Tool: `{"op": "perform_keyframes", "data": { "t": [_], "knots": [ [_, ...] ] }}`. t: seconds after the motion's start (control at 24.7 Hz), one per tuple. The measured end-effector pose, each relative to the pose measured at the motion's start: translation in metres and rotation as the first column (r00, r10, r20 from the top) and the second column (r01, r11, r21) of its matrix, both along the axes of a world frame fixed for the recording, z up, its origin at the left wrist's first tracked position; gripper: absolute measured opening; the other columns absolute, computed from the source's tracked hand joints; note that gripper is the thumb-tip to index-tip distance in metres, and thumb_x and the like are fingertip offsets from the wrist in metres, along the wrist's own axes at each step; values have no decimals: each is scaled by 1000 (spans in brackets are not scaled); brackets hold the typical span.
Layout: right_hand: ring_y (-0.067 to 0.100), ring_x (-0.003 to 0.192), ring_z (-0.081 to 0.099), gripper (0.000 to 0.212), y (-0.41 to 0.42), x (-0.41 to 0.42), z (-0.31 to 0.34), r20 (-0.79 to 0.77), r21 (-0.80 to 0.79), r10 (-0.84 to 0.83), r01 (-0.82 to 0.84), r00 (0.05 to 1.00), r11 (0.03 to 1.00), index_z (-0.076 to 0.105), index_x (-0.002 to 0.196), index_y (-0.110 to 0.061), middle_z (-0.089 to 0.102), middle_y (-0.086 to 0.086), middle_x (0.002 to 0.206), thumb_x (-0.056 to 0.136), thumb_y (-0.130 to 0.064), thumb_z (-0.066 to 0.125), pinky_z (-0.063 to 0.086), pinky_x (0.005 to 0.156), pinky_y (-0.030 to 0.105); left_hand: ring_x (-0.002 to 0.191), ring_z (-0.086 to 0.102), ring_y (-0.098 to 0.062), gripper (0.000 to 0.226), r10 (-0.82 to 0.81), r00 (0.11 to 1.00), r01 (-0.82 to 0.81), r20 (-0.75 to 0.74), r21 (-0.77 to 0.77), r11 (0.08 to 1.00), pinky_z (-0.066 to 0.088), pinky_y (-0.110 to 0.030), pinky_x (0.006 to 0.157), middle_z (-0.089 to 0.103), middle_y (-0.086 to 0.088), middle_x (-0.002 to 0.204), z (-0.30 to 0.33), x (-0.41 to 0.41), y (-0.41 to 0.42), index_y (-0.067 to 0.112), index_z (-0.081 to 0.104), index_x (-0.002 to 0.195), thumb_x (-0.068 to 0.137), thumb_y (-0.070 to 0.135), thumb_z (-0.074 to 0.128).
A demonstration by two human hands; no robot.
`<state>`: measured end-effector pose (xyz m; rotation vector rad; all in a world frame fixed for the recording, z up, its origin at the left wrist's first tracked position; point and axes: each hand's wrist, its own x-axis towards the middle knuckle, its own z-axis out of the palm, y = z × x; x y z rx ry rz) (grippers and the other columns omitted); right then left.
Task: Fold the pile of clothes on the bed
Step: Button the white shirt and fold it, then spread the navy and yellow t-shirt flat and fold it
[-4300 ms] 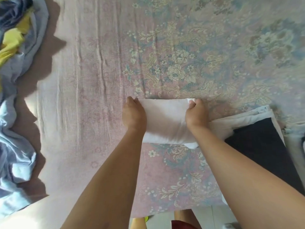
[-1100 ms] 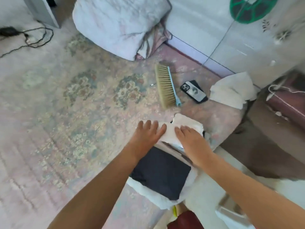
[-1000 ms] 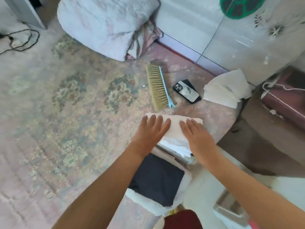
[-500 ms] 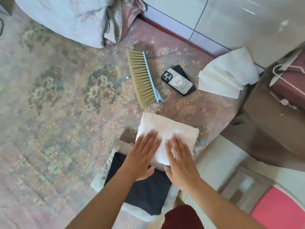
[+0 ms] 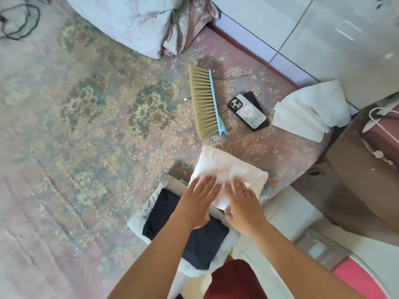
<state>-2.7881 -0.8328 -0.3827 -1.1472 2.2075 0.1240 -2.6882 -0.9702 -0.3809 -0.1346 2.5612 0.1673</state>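
A folded white garment [image 5: 228,169] lies near the bed's right corner, on top of a stack of folded clothes. Both my hands lie flat on its near half: my left hand [image 5: 197,201] on the left side, my right hand [image 5: 243,201] on the right, fingers straight and spread. Beneath and nearer to me sits a folded dark navy garment [image 5: 190,236] on white [image 5: 138,221] and beige [image 5: 174,184] folded pieces. The floral bedsheet [image 5: 97,130] spreads out to the left.
A brush with a blue handle [image 5: 205,104] and a phone [image 5: 248,111] lie beyond the stack. White cloth [image 5: 311,113] sits at the bed's right corner. A rolled quilt [image 5: 133,20] lies at the far edge, a cable [image 5: 19,22] far left. Brown furniture [image 5: 362,180] stands right.
The white garment, earlier folded in the middle of the bed, now lies on the stack at the right corner. My hands have flattened on it and slid toward its near edge.
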Motion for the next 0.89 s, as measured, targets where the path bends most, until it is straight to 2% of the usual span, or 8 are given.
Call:
{"op": "perform_keyframes", "data": {
  "t": [0.16,0.32,0.36,0.41,0.49,0.53,0.61,0.89],
  "knots": [
    [27,147,1,65,-12,25,59,-42,-70,205,-208,978,976,6,151,-13,-2,16,158,98,-35,37,8,117,42,146,-14,-25,74,182,980,-187,-79,-64,980,-14,-42,115,-15,-7,158,53,57,-4,17,-12,150,96,44,32],
    [27,146,7,65,-49,80,110,-79,-117,485,-491,871,863,10,151,-11,5,16,158,97,-37,36,12,117,40,147,-5,-23,67,491,858,-507,-153,-93,857,-18,-38,112,-7,-4,158,114,152,-6,17,1,152,99,49,25],
    [27,145,9,65,-61,104,121,-85,-143,559,-566,825,812,10,151,-10,7,16,158,97,-38,34,13,117,40,147,2,-24,68,537,826,-558,-171,-111,823,-10,-40,116,-1,-5,158,130,185,-3,15,8,152,98,49,31],
    [27,145,10,64,-73,131,132,-84,-167,627,-631,774,757,12,150,-9,9,16,157,97,-37,34,14,117,40,145,18,-25,70,562,802,-591,-205,-130,796,8,-43,118,14,-8,156,147,220,1,12,24,150,94,49,44],
    [26,145,9,63,-95,193,151,-69,-199,732,-729,677,655,15,150,-7,10,16,157,97,-37,34,12,117,39,123,54,-26,69,629,729,-671,-270,-96,736,47,-45,99,53,-12,136,171,294,12,10,59,128,73,48,74],
    [25,146,8,63,-105,226,158,-65,-215,775,-767,629,605,14,150,-7,8,15,158,98,-37,33,10,117,39,114,61,-25,67,649,700,-699,-297,-102,707,54,-44,88,62,-12,126,178,333,17,11,67,119,64,47,80],
    [24,146,5,62,-119,292,172,-73,-225,839,-829,539,513,12,151,-9,5,13,159,99,-38,32,7,118,39,109,65,-24,67,707,639,-764,-303,-140,630,56,-43,83,66,-10,120,192,408,31,12,71,113,58,48,84],
    [15,146,2,64,-144,540,196,-64,-280,950,-919,306,277,11,151,-14,3,4,160,99,-45,30,3,118,31,108,65,-23,66,888,346,-936,-304,-181,303,56,-43,83,68,-9,116,217,664,82,13,72,109,56,51,83]
  ]
}}
